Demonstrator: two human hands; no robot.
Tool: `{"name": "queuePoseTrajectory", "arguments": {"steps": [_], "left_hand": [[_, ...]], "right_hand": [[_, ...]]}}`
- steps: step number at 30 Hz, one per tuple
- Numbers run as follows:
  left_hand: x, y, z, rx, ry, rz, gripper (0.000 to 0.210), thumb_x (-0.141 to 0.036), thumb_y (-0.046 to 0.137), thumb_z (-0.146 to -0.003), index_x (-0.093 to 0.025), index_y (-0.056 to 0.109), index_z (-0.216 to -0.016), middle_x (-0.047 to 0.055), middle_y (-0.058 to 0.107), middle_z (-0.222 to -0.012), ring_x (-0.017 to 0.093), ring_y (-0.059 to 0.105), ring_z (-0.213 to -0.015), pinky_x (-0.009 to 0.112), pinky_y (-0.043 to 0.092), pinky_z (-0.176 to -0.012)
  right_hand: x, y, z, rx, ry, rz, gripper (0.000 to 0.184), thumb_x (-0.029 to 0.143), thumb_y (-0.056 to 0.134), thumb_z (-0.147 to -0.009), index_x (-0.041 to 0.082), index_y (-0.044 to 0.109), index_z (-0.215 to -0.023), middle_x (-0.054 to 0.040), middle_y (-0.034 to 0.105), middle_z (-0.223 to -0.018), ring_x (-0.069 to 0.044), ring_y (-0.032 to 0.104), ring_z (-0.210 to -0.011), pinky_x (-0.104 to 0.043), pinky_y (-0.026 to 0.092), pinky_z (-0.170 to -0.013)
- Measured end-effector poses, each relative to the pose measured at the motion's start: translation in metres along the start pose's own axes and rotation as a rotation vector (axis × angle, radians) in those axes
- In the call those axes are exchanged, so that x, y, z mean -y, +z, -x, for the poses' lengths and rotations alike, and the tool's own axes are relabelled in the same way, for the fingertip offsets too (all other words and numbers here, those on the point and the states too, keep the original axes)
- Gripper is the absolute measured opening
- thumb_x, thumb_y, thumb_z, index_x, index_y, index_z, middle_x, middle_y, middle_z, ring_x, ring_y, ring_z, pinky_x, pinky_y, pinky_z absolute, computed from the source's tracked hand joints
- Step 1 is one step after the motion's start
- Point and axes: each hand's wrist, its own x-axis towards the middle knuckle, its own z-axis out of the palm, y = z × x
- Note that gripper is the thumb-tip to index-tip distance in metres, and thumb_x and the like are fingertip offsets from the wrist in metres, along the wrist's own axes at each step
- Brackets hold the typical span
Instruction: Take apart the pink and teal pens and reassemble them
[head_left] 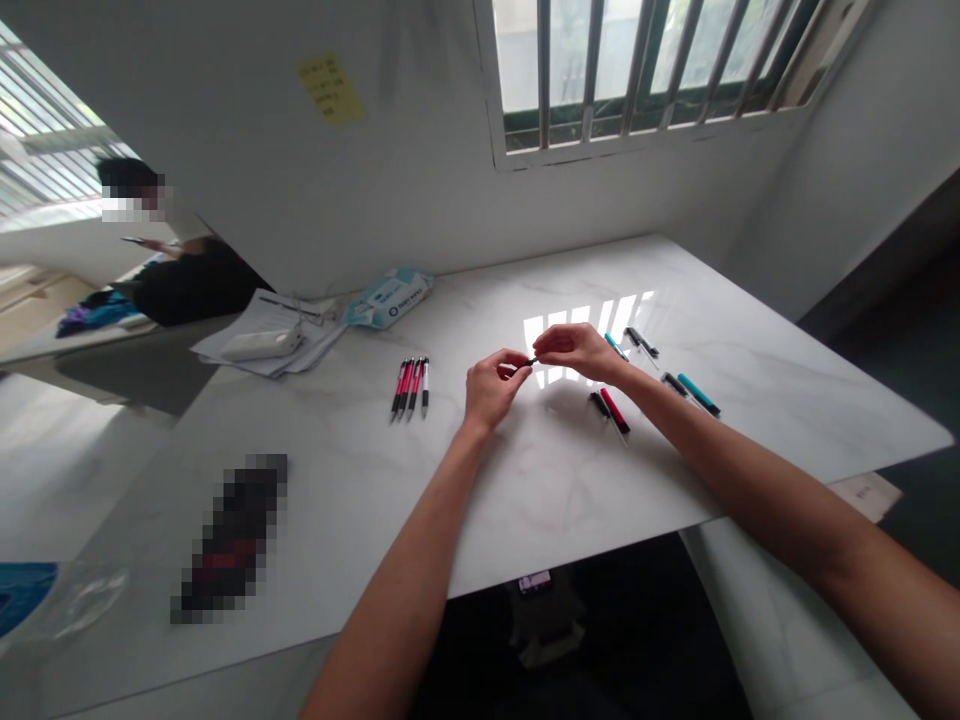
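Note:
Over the middle of the table, my left hand [491, 390] pinches a thin black pen part [523, 368] between thumb and fingers. My right hand [576, 350] is closed at the other end of that part, its fingertips nearly meeting those of the left. Fingers cover most of the part. To the left, several pens [409, 388] with red or pale barrels lie side by side in a row. Right of my hands are loose pen pieces: a red barrel [614, 408] beside black and thin white pieces, a teal barrel [697, 394], and grey-black pieces [643, 342] farther back.
On the marble-patterned table [555, 490], a blue wipes packet [391, 298] and papers [262, 345] lie by the wall. A pixelated dark object [234, 540] is at front left, near clear plastic [86, 600]. Another person [187, 270] sits in the left background.

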Motion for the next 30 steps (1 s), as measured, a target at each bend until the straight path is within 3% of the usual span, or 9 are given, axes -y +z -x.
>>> {"name": "queuePoseTrajectory", "arguments": {"steps": [22, 30], "left_hand": [[0.003, 0.001, 0.000, 0.010, 0.020, 0.009, 0.012, -0.031, 0.078, -0.086, -0.023, 0.080, -0.094, 0.004, 0.083, -0.098, 0.019, 0.075, -0.077, 0.033, 0.059, -0.079], [0.009, 0.002, 0.000, 0.034, 0.022, -0.004, 0.011, -0.029, 0.078, -0.085, -0.022, 0.082, -0.093, 0.004, 0.083, -0.096, 0.019, 0.075, -0.077, 0.032, 0.059, -0.079]], "right_hand": [[0.004, 0.002, 0.002, 0.021, -0.011, 0.036, 0.036, 0.045, 0.095, -0.070, 0.022, 0.080, -0.093, -0.0052, 0.083, -0.096, -0.025, 0.078, -0.095, -0.042, 0.064, -0.095], [-0.010, 0.001, 0.001, 0.011, -0.058, 0.223, 0.029, 0.044, 0.085, -0.080, 0.019, 0.081, -0.095, -0.0070, 0.083, -0.091, -0.024, 0.079, -0.087, -0.036, 0.063, -0.083]]}}
